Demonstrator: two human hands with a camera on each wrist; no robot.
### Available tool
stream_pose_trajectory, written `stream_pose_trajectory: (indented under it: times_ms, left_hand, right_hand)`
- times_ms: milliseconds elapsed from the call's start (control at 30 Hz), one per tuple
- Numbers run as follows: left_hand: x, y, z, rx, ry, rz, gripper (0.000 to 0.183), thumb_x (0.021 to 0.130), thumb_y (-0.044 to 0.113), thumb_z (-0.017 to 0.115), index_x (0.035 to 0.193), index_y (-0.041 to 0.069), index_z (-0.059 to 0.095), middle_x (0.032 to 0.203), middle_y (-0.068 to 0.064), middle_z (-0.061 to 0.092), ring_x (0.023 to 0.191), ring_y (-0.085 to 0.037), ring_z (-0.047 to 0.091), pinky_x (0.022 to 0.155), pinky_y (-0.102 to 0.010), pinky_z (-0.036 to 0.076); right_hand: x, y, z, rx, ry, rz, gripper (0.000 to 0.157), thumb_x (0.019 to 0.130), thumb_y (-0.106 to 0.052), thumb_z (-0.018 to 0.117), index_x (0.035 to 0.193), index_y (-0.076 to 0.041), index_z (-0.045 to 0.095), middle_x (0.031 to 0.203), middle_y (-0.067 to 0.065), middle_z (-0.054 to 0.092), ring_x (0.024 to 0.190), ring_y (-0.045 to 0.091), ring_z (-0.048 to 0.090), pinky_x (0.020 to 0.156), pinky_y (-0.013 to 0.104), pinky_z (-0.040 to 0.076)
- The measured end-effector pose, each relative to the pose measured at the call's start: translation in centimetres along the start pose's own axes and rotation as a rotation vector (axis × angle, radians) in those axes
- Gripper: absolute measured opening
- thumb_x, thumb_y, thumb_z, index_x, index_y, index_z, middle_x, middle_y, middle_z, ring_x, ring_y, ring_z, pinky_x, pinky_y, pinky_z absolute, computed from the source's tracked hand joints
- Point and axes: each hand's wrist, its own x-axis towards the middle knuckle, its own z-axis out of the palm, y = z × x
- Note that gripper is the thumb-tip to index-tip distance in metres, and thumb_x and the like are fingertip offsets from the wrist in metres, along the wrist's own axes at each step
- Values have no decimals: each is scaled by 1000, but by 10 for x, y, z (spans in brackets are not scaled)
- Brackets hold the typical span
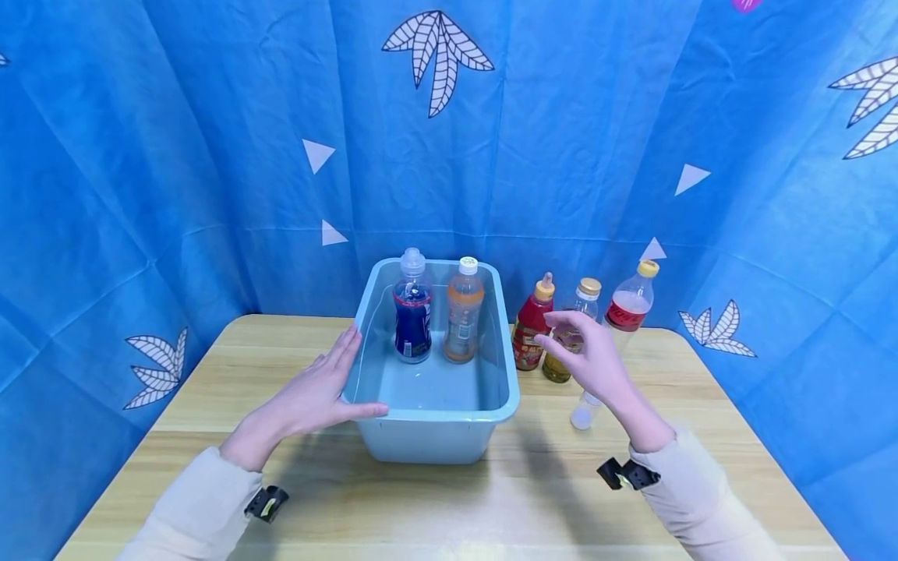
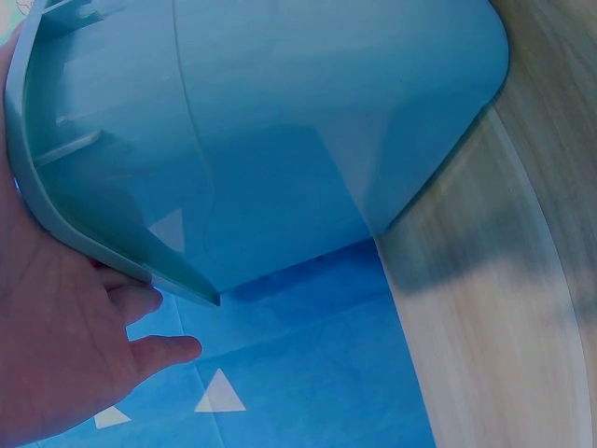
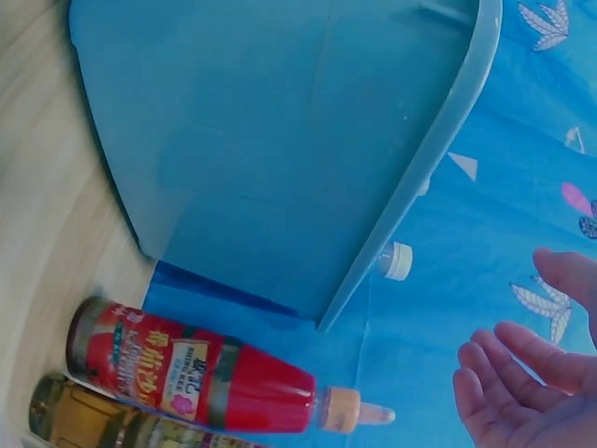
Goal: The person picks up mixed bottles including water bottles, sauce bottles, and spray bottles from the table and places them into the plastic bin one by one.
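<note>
Left hand (image 1: 309, 399): fingers straight, touching the side of the light-blue plastic tub (image 1: 431, 442).
Right hand (image 1: 596, 358): fingers softly bent, thumb apart, near the red plastic squeeze bottle (image 3: 266, 385).
Tub: on the pale wooden table (image 1: 393, 506), with two standing bottles inside.

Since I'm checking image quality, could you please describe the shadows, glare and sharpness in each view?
Head view: glare on the near part of the pale wooden table, soft shadows either side of the light-blue plastic tub; left wrist view: dimmer, a shadow on the table beside the tub; right wrist view: also dim, fine print blurred on the red plastic squeeze bottle.
</note>
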Motion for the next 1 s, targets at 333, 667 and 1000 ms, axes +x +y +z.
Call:
stream_pose_trajectory:
  times_ms: [333, 667, 1000]
  left_hand:
    - [0, -1, -1, -14, -5, -6, 115, 66, 74, 50, 142, 1, 4, 147, -12, -4, 132, -33, 5, 100, -56, 16]
    - [0, 0, -1, -24, -4, -10, 113, 67, 71, 53, 142, 1, 5, 147, -13, -2, 132, -33, 6, 100, -55, 17]
    - [1, 0, 0, -17, -17, -15, 115, 66, 74, 50, 142, 2, 4, 147, -13, -2, 132, -33, 5, 99, -56, 17]
  right_hand:
    - [-25, 12, 2, 12, 73, 29, 30, 79, -15, 68, 105, -2, 61, 96, 11, 61, 84, 24, 58, 69, 41, 50]
    - [-46, 9, 4, 2, 178, 99, 25, 77, -1, 67, 100, 4, 61, 98, 18, 61, 88, 29, 56, 70, 41, 47]
    - [-62, 25, 4, 38, 284, 193, 29, 75, -3, 69, 101, 5, 62, 103, 16, 61, 87, 20, 54, 73, 25, 45]
